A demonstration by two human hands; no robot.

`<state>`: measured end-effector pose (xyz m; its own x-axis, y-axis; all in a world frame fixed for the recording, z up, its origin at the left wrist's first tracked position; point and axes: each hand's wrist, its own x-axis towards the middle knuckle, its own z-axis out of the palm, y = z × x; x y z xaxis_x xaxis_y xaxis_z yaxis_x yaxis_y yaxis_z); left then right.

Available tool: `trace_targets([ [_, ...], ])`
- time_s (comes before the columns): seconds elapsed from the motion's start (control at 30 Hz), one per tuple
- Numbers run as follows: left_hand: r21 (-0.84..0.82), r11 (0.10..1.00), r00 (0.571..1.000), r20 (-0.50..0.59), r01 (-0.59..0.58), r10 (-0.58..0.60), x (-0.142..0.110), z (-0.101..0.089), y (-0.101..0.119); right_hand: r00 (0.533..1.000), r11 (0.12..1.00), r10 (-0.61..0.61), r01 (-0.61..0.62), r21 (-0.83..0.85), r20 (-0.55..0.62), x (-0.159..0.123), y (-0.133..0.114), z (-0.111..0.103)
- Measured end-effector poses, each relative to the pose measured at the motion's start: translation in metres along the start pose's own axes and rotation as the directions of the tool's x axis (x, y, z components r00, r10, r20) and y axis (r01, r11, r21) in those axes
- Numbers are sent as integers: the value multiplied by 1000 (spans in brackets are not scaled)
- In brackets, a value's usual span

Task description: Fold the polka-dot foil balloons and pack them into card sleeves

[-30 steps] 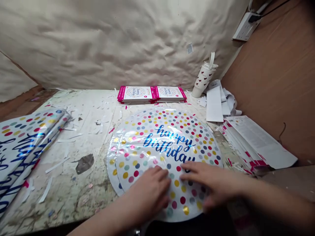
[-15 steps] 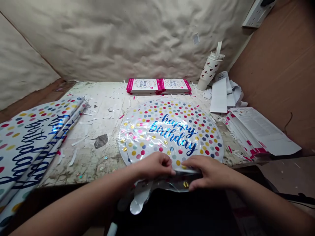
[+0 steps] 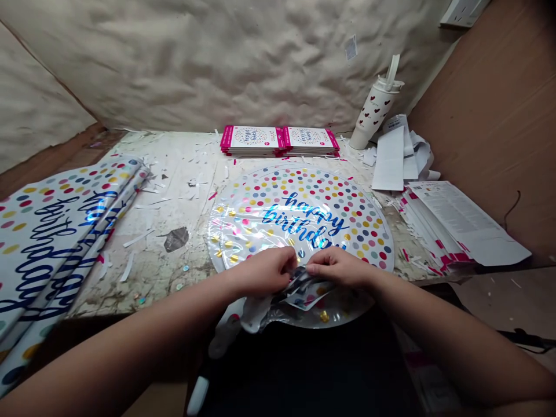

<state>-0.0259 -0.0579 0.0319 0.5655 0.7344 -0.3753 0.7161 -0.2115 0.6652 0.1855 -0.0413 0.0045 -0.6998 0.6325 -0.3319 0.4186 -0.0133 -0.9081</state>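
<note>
Flat foil balloons (image 3: pixel 304 185), white with coloured dots and blue "happy birthday" lettering, lie overlapped at the table's front edge. Their near part hangs past that edge. My left hand (image 3: pixel 271 269) is closed, its fingertips pinching bunched foil near the balloon's lower edge. Facing it, my right hand (image 3: pixel 341 266) also pinches the foil, thumb against fingers. Between the two hands the balloon's silvery film is gathered and creased. Pale balloon necks dangle below my left hand. The exact grip of the left fingertips is partly hidden.
More dotted foil balloons (image 3: pixel 56 226) lie folded at the left. Two stacks of pink-edged packets (image 3: pixel 256 139) stand at the back. A heart-patterned tumbler (image 3: pixel 376 110), white paper strips (image 3: pixel 388 159) and a fan of printed cards (image 3: pixel 464 223) occupy the right. Paper scraps litter the table.
My right hand has closed from a loose spread to a pinch and come nearer my left hand. The foil between them is now lifted and bunched. The view has shifted slightly.
</note>
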Motion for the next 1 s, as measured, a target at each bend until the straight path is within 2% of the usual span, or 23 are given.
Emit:
trace_targets([
  [0.1, 350, 935, 994, -109, 53, -15, -31, -17, -19, 992, 995, 0, 12, 94, -129, -4, 6, 0],
  [0.17, 460, 879, 975, -222, 121, -18, -52, -30, -37, 979, 983, 38, 0, 183, -202, -7, 11, 0],
  [0.2, 455, 881, 962, -273, 131, -3, -59, -36, -44, 973, 976, 47, 3, 216, -226, -8, 13, 0],
  [0.27, 307, 948, 949, -314, 81, 20, -66, -43, -54, 966, 972, 33, 29, 232, -256, -11, 15, 0],
  [0.33, 47, 999, 953, -304, 8, 6, -62, -41, -53, 956, 978, -4, 64, 197, -292, -12, 14, 0],
  [0.4, -138, 990, 958, -283, 7, -46, -51, -33, -45, 944, 987, -20, 72, 145, -328, -14, 10, 2],
  [0.43, -171, 985, 959, -276, 13, -60, -44, -27, -40, 942, 992, -19, 59, 109, -336, -15, 7, 4],
  [0.5, -155, 988, 962, -273, -22, -22, -35, -17, -32, 942, 999, -49, 42, -28, -333, -20, 0, 13],
  [0.57, -75, 987, 949, -296, -140, 113, -32, -11, -31, 941, 957, -134, 43, -285, -310, -26, -7, 27],
  [0.6, -20, 976, 932, -303, -215, 199, -33, -10, -33, 938, 899, -182, 37, -437, -296, -30, -9, 34],
  [0.67, 97, 935, 893, -278, -341, 354, -36, -8, -43, 931, 728, -227, -32, -685, -284, -39, -5, 45],
  [0.73, 203, 894, 867, -233, -399, 440, -40, -3, -56, 915, 573, -203, -177, -800, -348, -50, 8, 46],
  [0.8, 302, 865, 848, -233, -402, 476, -41, 3, -69, 857, 470, -158, -371, -801, -490, -61, 29, 34],
  [0.87, 377, 827, 817, -243, -417, 523, -40, 11, -78, 754, 403, -126, -555, -728, -645, -72, 52, 12],
  [0.9, 402, 809, 802, -244, -429, 546, -39, 14, -81, 711, 387, -131, -605, -695, -691, -78, 62, -1],
  [0.93, 419, 797, 792, -244, -434, 559, -39, 17, -83, 688, 388, -150, -619, -682, -710, -83, 71, -14],
  [0.97, 430, 791, 791, -238, -434, 564, -39, 19, -85, 688, 409, -183, -596, -691, -702, -87, 79, -26],
  [1.0, 439, 791, 793, -239, -427, 561, -39, 21, -86, 707, 448, -221, -538, -714, -672, -91, 86, -37],
])
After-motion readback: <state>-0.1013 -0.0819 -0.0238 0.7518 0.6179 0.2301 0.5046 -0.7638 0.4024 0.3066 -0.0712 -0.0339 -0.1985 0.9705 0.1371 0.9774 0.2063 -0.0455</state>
